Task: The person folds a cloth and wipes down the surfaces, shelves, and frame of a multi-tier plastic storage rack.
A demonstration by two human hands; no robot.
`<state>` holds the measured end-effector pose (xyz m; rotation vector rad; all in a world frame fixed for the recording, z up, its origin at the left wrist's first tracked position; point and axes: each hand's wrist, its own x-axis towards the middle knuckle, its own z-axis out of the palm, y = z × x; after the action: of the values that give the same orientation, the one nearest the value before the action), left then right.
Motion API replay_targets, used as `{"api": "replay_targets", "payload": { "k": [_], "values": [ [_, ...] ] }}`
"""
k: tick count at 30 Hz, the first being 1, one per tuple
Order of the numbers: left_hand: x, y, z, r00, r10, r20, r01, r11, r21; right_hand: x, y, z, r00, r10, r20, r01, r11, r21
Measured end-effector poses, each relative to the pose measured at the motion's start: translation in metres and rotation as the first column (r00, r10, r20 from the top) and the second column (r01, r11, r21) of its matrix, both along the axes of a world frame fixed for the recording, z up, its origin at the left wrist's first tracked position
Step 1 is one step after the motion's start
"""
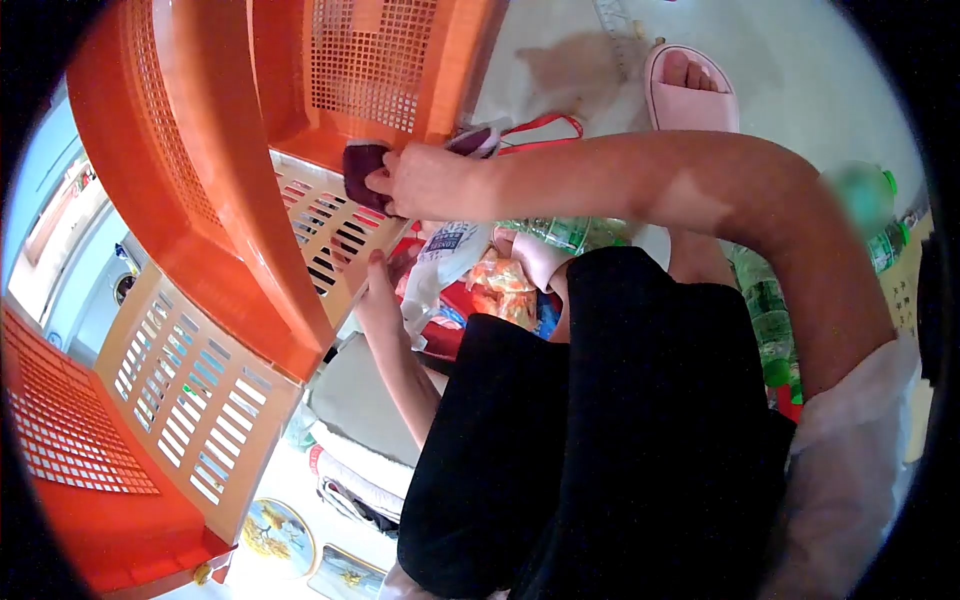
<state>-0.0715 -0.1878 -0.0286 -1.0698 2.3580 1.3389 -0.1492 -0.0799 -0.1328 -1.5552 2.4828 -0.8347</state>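
My right hand (430, 182) pinches a folded dark purple cloth (362, 168) against the orange plastic rack (285, 250), near the inner corner of one of its bays. From below, my left hand (378, 295) grips the edge of the rack's beige slotted panel (345, 225); its thumb shows on the edge and its other fingers are partly hidden behind the slots. The rack is tilted, with mesh side walls and several bays. Just behind my right wrist lies another purple and grey piece (478, 142), partly covered.
Below my hands are a white printed plastic bag (447, 262) and orange wrapped packets (503, 290). Green-capped bottles (765, 315) lie on the right. A pink slipper (690, 95) on a foot is on the floor. Round and rectangular decorated pieces (275, 537) are at lower left.
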Motion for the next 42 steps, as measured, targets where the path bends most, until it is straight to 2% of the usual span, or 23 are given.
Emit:
{"api": "replay_targets", "payload": {
  "k": [4, 6, 7, 9, 14, 16, 17, 19, 20, 21, 23, 25, 27, 29, 31, 32, 33, 35, 36, 37, 39, 40, 42],
  "values": [
    [-0.002, 0.008, 0.004, 1.000, 0.014, -0.012, -0.014, 1.000, 0.019, -0.019, -0.048, -0.007, 0.988, -0.143, 0.050, 0.144, 0.990, 0.000],
    [-0.001, 0.005, 0.003, 1.000, -0.012, -0.023, 0.012, 1.000, 0.020, -0.034, -0.063, -0.005, 0.951, -0.202, 0.232, 0.208, 0.978, -0.004],
    [-0.001, 0.003, 0.002, 0.999, -0.037, -0.037, 0.038, 0.999, 0.025, -0.034, -0.066, -0.007, 0.952, -0.197, 0.235, 0.204, 0.979, -0.005],
    [-0.002, 0.002, 0.001, 0.999, -0.029, -0.033, 0.029, 0.999, 0.019, -0.035, -0.059, -0.003, 0.877, -0.218, 0.428, 0.277, 0.958, -0.079],
    [0.000, -0.003, 0.000, 1.000, -0.001, 0.021, 0.000, 0.999, 0.039, -0.008, -0.036, -0.014, 0.901, -0.069, 0.429, 0.197, 0.945, -0.262],
    [0.000, -0.004, -0.003, 1.000, -0.017, -0.013, 0.017, 1.000, 0.009, -0.001, -0.019, -0.004, 0.777, 0.010, 0.630, 0.156, 0.966, -0.208],
    [0.001, -0.005, -0.004, 1.000, -0.018, -0.014, 0.019, 1.000, 0.019, 0.000, -0.015, -0.002, 0.778, 0.003, 0.629, 0.157, 0.967, -0.199],
    [0.002, -0.009, -0.004, 1.000, -0.029, 0.010, 0.029, 1.000, 0.000, 0.002, -0.008, 0.002, 0.733, 0.115, 0.670, 0.080, 0.964, -0.253],
    [0.003, -0.008, -0.004, 0.999, -0.048, -0.015, 0.048, 0.998, -0.031, 0.002, -0.002, 0.009, 0.695, 0.147, 0.704, 0.101, 0.949, -0.297],
    [0.003, -0.009, -0.003, 0.999, -0.047, -0.014, 0.047, 0.998, -0.035, 0.002, -0.005, 0.011, 0.695, 0.150, 0.703, 0.100, 0.948, -0.301],
    [0.004, -0.012, 0.000, 0.993, -0.108, 0.035, 0.111, 0.992, -0.068, 0.000, -0.017, 0.016, 0.725, 0.211, 0.656, 0.127, 0.895, -0.428],
    [0.009, -0.023, -0.003, 0.990, -0.113, 0.088, 0.124, 0.985, -0.122, -0.004, -0.026, 0.015, 0.708, 0.233, 0.667, 0.112, 0.895, -0.432],
    [0.007, -0.021, 0.000, 0.983, -0.118, 0.141, 0.141, 0.976, -0.164, -0.008, -0.040, 0.005, 0.688, 0.233, 0.687, 0.183, 0.861, -0.475],
    [0.003, -0.007, 0.006, 0.989, -0.125, 0.083, 0.127, 0.992, -0.022, -0.015, -0.048, 0.004, 0.699, 0.234, 0.675, 0.151, 0.875, -0.460],
    [0.006, -0.015, 0.004, 0.989, -0.113, 0.100, 0.117, 0.993, -0.032, -0.028, -0.042, 0.014, 0.535, -0.009, 0.845, 0.177, 0.979, -0.102],
    [0.006, -0.017, 0.003, 0.988, -0.102, 0.119, 0.108, 0.993, -0.044, -0.026, -0.052, -0.001, 0.560, -0.013, 0.829, 0.279, 0.945, -0.173],
    [0.006, -0.015, 0.004, 0.988, -0.105, 0.116, 0.111, 0.993, -0.042, -0.025, -0.052, -0.002, 0.562, -0.017, 0.827, 0.281, 0.944, -0.172],
    [0.005, -0.010, 0.006, 0.988, -0.065, 0.142, 0.073, 0.996, -0.054, -0.018, -0.054, -0.001, 0.779, -0.129, 0.613, 0.314, 0.927, -0.205],
    [0.007, -0.013, 0.005, 0.987, -0.067, 0.145, 0.075, 0.996, -0.055, -0.012, -0.056, 0.001, 0.780, -0.193, 0.595, 0.377, 0.904, -0.201],
    [0.010, -0.020, 0.003, 0.983, -0.087, 0.164, 0.105, 0.989, -0.105, -0.008, -0.055, 0.001, 0.779, -0.193, 0.596, 0.379, 0.903, -0.203],
    [0.008, -0.024, 0.002, 0.979, -0.105, 0.176, 0.132, 0.980, -0.152, -0.005, -0.047, 0.007, 0.658, -0.048, 0.751, 0.374, 0.887, -0.271],
    [0.007, -0.026, 0.001, 0.966, -0.135, 0.221, 0.175, 0.969, -0.174, -0.004, -0.045, 0.011, 0.660, -0.049, 0.750, 0.373, 0.888, -0.270],
    [0.007, -0.025, 0.001, 0.950, -0.162, 0.267, 0.218, 0.956, -0.197, -0.002, -0.045, 0.022, 0.683, 0.093, 0.725, 0.430, 0.751, -0.501]
  ]
}}
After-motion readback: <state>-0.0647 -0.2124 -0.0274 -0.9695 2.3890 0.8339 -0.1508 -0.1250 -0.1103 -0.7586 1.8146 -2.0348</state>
